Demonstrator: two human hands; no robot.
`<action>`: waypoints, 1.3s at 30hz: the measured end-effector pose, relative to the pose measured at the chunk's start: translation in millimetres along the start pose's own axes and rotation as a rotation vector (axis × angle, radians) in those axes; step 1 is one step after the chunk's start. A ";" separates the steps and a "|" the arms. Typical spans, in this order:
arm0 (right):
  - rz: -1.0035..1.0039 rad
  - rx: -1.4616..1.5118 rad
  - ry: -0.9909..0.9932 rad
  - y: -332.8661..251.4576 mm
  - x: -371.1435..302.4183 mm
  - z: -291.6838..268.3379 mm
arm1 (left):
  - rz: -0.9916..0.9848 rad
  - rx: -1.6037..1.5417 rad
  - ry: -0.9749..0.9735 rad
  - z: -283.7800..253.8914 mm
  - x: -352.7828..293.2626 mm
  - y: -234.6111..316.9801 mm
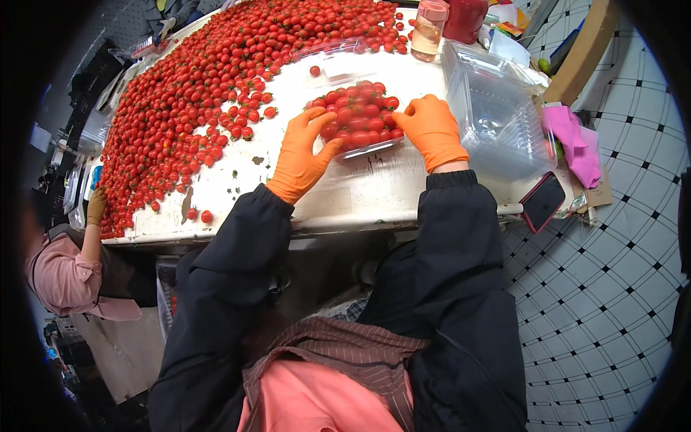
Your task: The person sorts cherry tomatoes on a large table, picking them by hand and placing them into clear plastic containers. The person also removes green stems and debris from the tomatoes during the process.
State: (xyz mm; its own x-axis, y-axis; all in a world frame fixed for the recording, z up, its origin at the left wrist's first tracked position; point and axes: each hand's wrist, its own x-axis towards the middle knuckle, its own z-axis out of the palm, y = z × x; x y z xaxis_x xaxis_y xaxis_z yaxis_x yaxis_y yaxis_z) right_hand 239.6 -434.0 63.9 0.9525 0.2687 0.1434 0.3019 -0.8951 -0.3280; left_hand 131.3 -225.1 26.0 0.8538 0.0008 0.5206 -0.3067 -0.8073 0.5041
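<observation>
A clear plastic box (371, 149) filled with red cherry tomatoes (360, 115) sits on the white table in front of me. Its clear lid (331, 50) appears to be folded back at the far side, with a loose tomato beside it. My left hand (299, 155), in an orange glove, grips the left side of the box, thumb and fingers curved around its edge. At the opposite edge, my right hand (432, 131), also gloved in orange, has its thumb and fingertips bent against the box. The fingertips partly blend with the tomatoes.
A big heap of cherry tomatoes (216, 86) covers the table's left and far side. On the right stand stacked clear boxes (497, 115), a bottle (430, 29) and a red container (465, 18). A phone (543, 201) hangs at the table corner. Another person's gloved hand (96, 207) is at left.
</observation>
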 end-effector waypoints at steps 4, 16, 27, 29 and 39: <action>0.006 -0.433 -0.084 -13.8 -4.9 0.0 | 0.019 -0.070 -0.020 -5.1 -7.9 9.7; -0.232 0.052 0.104 -32.8 -13.7 -14.5 | -0.433 -0.712 -0.154 -40.1 -39.8 23.9; -0.947 0.819 -0.255 -146.0 -68.7 33.9 | -0.754 -0.809 -0.001 -141.3 -78.8 -1.5; -1.008 0.695 -0.174 -152.8 -72.1 32.7 | -0.714 -0.634 0.160 -172.7 -98.0 -9.2; -0.216 0.396 0.406 -36.8 32.3 26.8 | -0.923 0.709 0.143 -323.1 -504.5 -245.3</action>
State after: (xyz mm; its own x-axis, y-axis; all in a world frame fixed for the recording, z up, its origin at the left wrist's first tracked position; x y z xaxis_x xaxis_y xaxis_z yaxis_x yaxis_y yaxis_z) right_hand 260.3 -382.8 55.6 0.8004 0.2026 0.5642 0.5525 -0.6144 -0.5632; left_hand -360.2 163.2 -137.7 0.5610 0.7879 0.2540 0.7459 -0.6142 0.2578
